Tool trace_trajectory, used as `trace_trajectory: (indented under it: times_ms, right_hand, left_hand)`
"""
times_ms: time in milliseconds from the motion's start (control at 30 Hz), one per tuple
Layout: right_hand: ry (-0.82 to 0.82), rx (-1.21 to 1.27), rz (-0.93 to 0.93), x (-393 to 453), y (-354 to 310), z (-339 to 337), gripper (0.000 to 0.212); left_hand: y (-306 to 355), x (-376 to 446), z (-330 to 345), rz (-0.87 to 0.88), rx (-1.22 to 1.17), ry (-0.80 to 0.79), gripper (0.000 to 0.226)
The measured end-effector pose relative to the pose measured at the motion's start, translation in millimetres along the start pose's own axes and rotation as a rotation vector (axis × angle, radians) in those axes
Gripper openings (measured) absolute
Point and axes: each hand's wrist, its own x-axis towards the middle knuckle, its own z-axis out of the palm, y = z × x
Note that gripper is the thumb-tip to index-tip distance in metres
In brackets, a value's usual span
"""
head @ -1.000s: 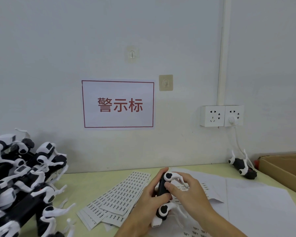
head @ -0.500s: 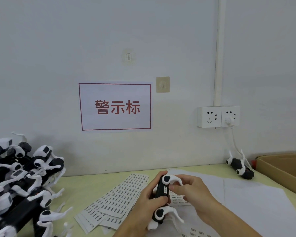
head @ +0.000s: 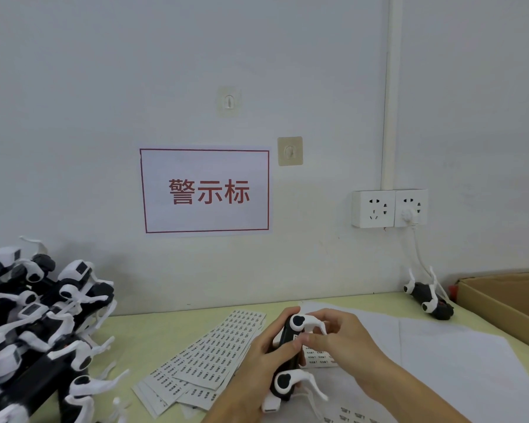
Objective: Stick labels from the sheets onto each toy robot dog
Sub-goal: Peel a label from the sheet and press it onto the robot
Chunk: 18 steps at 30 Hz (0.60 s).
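Since a second ago the right hand (head: 345, 340) curled in, fingertips now pressed on the toy robot dog (head: 287, 355). Left hand (head: 257, 370) grips its black body, held above the label sheets (head: 205, 358) on the table (head: 153, 325). More dogs piled (head: 34, 325) far left.

A plain white wall (head: 74, 102) fills most of the frame, bearing a red-bordered sign (head: 204, 191), two hooks and double sockets (head: 389, 208); a pale green desk (head: 153, 328) runs below.
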Motion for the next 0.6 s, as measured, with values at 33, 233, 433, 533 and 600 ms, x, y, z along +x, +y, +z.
trace_trajectory:
  times_ms: [33,233,433,533,600]
  right_hand:
    - [-0.006,-0.017,-0.001,0.2,-0.2,-1.8,0.017]
    - [-0.083,-0.094,0.015,4.4,-2.4,-10.9,0.016]
    - [-0.060,-0.040,0.051,8.1,2.2,-2.2,0.016]
    - [-0.037,-0.012,0.034,8.5,2.3,-1.7,0.015]
    - [0.002,0.051,0.035,8.9,0.6,-2.4,0.012]
  left_hand:
    - [0.0,0.0,0.3,-0.005,0.003,0.008,0.058]
    - [-1.5,2.4,-3.6,-0.035,-0.035,0.005,0.051]
    - [-2.8,5.7,-6.7,-0.043,-0.033,-0.035,0.059]
    - [-4.3,4.9,-6.9,-0.065,-0.128,-0.031,0.058]
    - [-2.7,2.0,-5.8,-0.069,-0.225,-0.019,0.060]
